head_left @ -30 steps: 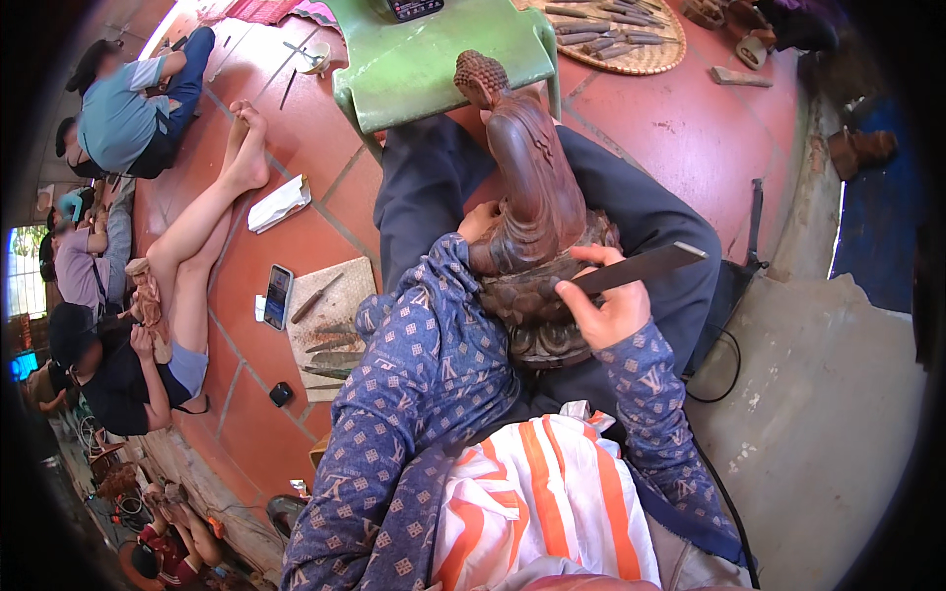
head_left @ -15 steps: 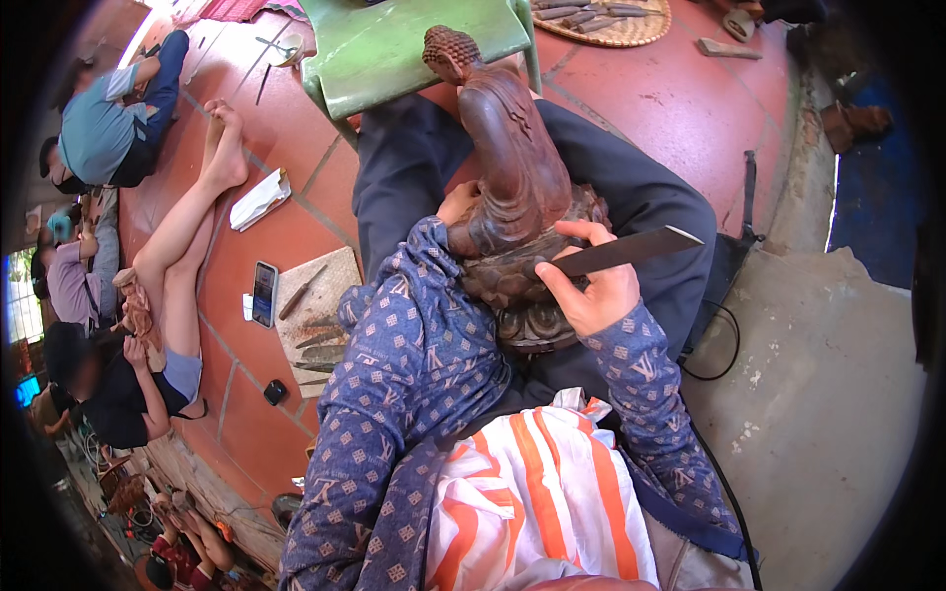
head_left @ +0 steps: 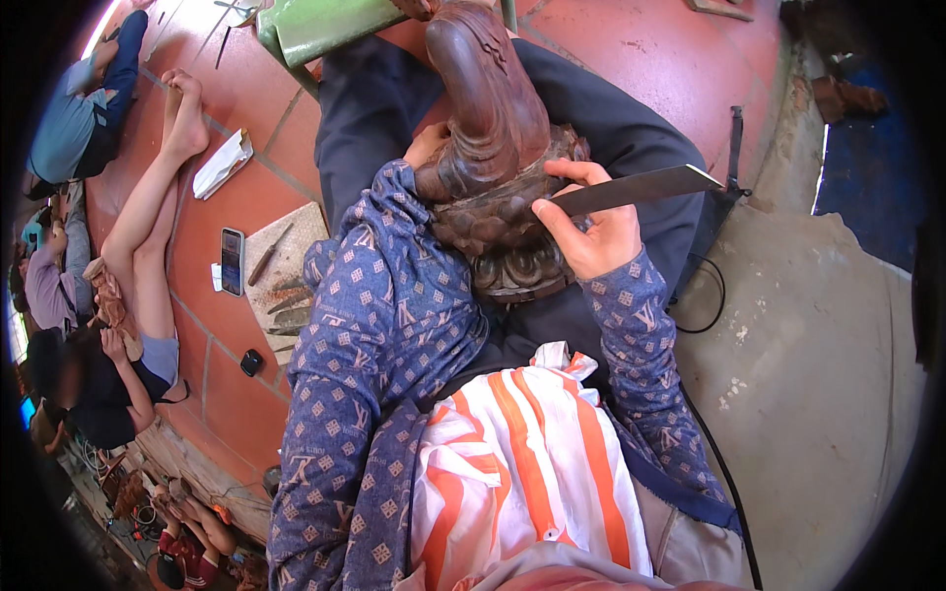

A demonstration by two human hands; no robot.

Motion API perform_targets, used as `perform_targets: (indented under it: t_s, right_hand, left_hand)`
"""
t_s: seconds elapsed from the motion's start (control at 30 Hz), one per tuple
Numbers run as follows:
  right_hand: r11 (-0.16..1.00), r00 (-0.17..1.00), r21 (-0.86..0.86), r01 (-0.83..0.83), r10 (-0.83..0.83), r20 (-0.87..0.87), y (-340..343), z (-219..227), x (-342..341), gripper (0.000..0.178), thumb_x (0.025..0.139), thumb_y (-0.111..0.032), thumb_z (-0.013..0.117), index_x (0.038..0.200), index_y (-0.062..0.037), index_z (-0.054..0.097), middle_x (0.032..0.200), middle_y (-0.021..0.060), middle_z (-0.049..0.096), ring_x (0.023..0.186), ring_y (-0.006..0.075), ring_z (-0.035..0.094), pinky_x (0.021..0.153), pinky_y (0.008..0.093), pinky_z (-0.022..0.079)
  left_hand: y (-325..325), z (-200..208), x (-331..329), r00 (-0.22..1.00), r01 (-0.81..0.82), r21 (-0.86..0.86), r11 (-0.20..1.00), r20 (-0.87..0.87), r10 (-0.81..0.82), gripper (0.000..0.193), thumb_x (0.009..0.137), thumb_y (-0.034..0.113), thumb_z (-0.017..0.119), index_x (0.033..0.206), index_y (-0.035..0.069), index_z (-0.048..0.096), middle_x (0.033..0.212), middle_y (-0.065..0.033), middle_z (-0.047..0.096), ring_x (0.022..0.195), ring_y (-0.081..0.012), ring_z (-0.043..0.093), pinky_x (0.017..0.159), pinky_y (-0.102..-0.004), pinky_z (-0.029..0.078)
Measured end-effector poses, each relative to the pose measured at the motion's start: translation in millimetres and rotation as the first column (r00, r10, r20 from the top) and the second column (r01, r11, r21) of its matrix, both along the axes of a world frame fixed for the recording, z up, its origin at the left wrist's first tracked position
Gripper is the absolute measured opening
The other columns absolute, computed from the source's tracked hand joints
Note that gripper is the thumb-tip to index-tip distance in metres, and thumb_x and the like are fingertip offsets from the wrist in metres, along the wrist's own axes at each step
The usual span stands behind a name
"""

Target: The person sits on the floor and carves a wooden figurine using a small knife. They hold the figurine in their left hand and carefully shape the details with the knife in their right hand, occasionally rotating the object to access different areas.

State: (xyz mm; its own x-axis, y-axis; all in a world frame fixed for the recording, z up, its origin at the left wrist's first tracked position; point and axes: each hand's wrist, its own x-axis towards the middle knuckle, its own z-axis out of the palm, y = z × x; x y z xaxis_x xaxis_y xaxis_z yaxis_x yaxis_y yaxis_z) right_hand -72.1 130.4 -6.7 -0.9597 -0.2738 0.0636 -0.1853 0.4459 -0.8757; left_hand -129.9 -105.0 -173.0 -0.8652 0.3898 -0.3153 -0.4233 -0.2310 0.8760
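Note:
Between my legs a dark brown carved wooden statue [head_left: 485, 103] of a seated figure leans away from me, its head cut off by the upper edge. Its carved base [head_left: 507, 231] is nearest me. My left hand [head_left: 427, 147] grips the statue's left side, its fingers partly hidden behind the wood. In my right hand [head_left: 598, 229], close beside the base, a flat dark carving blade [head_left: 641, 189] is pinched between thumb and fingers. The blade's slanted, shiny tip points right, away from the statue. Whether its other end touches the wood is hidden by my fingers.
A green plastic stool [head_left: 325, 28] stands beyond my left knee. Left of me, several carving tools [head_left: 289, 310] lie on a woven mat [head_left: 281, 246], beside a phone [head_left: 232, 261] and a small black case [head_left: 251, 362]. A person with bare legs [head_left: 148, 207] sits farther left. A cable runs along my right.
The view has shifted, so surroundings sit farther left and higher, and the statue's head is mostly out of frame. Both hands keep their holds; the blade lies slightly flatter.

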Motion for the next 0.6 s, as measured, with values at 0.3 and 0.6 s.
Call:
perform_targets:
  t_s: [0.3, 0.6]
  right_hand:
    - [0.999, 0.997, -0.029, -0.024, 0.022, -0.074, -0.6, -1.4, 1.2, 0.014, 0.074, -0.011, 0.073, 0.074, 0.0002, 0.065, 0.103, 0.0144, 0.063, 0.086, 0.0283, 0.064, 0.072, 0.0342, 0.05]
    - [1.0, 0.999, -0.01, -0.015, 0.016, 0.047, 0.5, 2.2, -3.2, 0.016, 0.074, -0.013, 0.073, 0.078, 0.001, 0.067, 0.102, 0.0122, 0.065, 0.087, 0.0274, 0.064, 0.075, 0.0337, 0.05]
  left_hand:
    - [-6.5, -16.6, -2.2, 0.998, 0.051, -0.211, 0.976, -0.033, -0.059, 0.045, 0.094, 0.007, 0.05, 0.136, 0.003, 0.035, 0.133, -0.0119, 0.048, 0.116, -0.0222, 0.052, 0.102, -0.0359, 0.042]
    - [-9.8, -50.9, -10.6, 0.995, 0.051, -0.22, 0.974, -0.077, -0.069, 0.045, 0.094, 0.006, 0.049, 0.136, 0.005, 0.033, 0.131, -0.0122, 0.048, 0.116, -0.0223, 0.052, 0.102, -0.0366, 0.043]
